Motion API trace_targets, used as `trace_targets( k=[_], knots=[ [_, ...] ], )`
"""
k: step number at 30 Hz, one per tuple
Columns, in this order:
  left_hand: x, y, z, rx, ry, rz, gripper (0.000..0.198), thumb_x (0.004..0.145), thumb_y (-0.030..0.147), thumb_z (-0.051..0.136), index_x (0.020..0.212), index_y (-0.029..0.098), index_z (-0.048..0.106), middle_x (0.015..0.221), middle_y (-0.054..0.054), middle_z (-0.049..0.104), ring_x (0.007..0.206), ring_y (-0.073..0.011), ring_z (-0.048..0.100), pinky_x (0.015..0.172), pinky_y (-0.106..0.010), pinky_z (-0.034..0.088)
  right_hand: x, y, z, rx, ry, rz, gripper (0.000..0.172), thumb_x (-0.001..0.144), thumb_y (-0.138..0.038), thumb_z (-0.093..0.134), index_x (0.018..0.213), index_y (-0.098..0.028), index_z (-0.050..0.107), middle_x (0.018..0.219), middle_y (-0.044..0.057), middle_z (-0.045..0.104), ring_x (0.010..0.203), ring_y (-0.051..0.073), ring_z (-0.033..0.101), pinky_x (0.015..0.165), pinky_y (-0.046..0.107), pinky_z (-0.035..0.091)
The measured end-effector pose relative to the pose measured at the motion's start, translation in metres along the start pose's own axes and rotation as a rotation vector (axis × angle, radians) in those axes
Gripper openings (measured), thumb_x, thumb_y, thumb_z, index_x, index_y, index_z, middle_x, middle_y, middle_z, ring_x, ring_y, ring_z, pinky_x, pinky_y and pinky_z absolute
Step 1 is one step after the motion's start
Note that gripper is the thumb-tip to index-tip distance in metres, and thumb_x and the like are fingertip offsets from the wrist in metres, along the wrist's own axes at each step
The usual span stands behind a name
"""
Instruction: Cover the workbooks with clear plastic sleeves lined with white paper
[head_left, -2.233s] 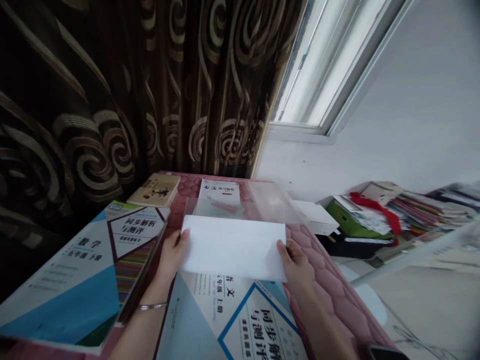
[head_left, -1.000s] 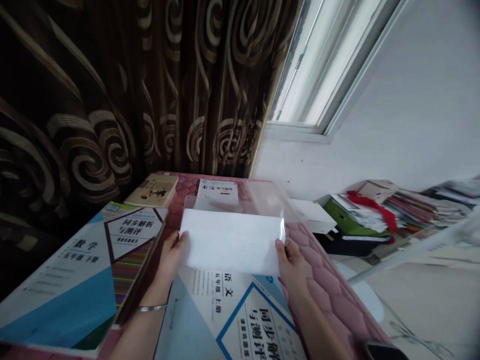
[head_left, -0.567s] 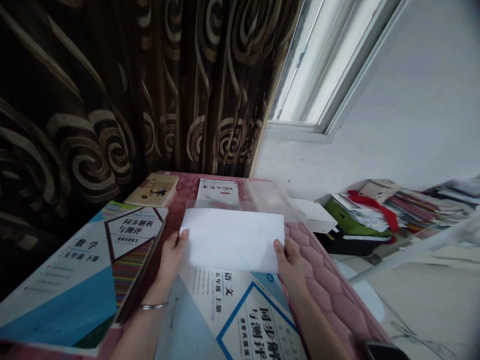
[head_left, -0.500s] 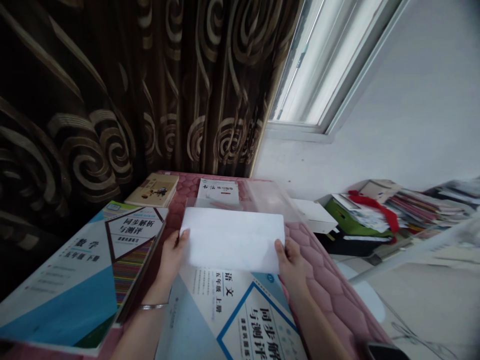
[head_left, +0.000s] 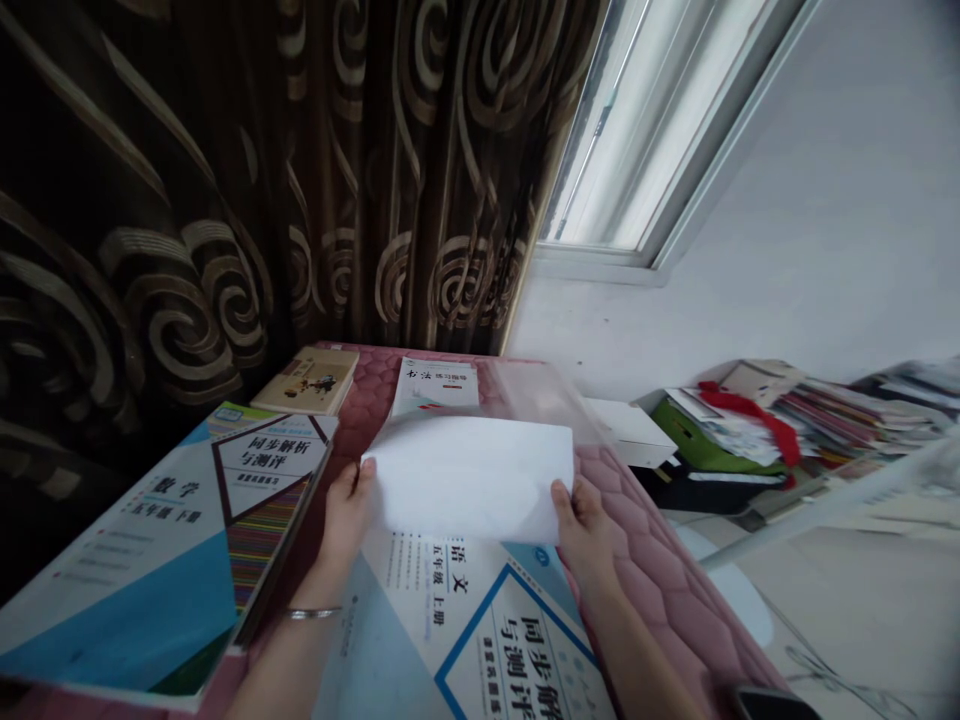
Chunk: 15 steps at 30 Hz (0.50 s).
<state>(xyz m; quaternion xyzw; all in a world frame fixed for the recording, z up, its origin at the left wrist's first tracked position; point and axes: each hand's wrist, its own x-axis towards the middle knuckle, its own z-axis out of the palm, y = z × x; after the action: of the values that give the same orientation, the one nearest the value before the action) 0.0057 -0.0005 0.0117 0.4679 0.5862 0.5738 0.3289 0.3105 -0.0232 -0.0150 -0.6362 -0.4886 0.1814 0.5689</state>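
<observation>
Head view: I see white paper (head_left: 472, 480) newly bowed along far edge, so likely still being worked; left hand (head_left: 346, 510), right hand (head_left: 583, 522) pinch opposite ends tight, above book (head_left: 480, 620), toward near edge of worktop (head_left: 645, 520).

Left hand (head_left: 346, 520) and right hand (head_left: 585, 522), both bare. A slim bracelet (head_left: 313, 613), silver-coloured with a metallic gleam, forms a narrow band at the left wrist; its finer detail is too small to tell. Left forearm (head_left: 289, 660) and right forearm (head_left: 637, 645): bare, broadening toward the near edge.
</observation>
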Motion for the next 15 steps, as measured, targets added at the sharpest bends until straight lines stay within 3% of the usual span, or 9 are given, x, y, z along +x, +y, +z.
trace_targets(
  k=[6, 15],
  knots=[
    [0.002, -0.003, 0.001, -0.126, 0.002, -0.026, 0.044, 0.076, 0.057, 0.061, 0.091, 0.016, 0.066, 0.083, -0.006, 0.069, 0.076, -0.0196, 0.062, 0.07, -0.029, 0.049, -0.004, 0.002, 0.001, 0.173, -0.027, 0.088, 0.033, 0.079, -0.055, 0.062, 0.075, -0.024, 0.053, 0.062, -0.004, 0.047, 0.057, 0.014, 0.039, 0.047, 0.025, 0.032],
    [0.006, -0.016, 0.002, -0.156, 0.031, 0.048, 0.03, 0.076, 0.047, 0.064, 0.075, 0.018, 0.058, 0.065, 0.003, 0.055, 0.06, -0.0108, 0.048, 0.057, -0.022, 0.039, -0.001, 0.007, 0.0, 0.284, -0.035, 0.111, 0.033, 0.071, -0.053, 0.07, 0.074, -0.021, 0.059, 0.062, -0.003, 0.053, 0.056, 0.014, 0.043, 0.046, 0.025, 0.033]
  ],
)
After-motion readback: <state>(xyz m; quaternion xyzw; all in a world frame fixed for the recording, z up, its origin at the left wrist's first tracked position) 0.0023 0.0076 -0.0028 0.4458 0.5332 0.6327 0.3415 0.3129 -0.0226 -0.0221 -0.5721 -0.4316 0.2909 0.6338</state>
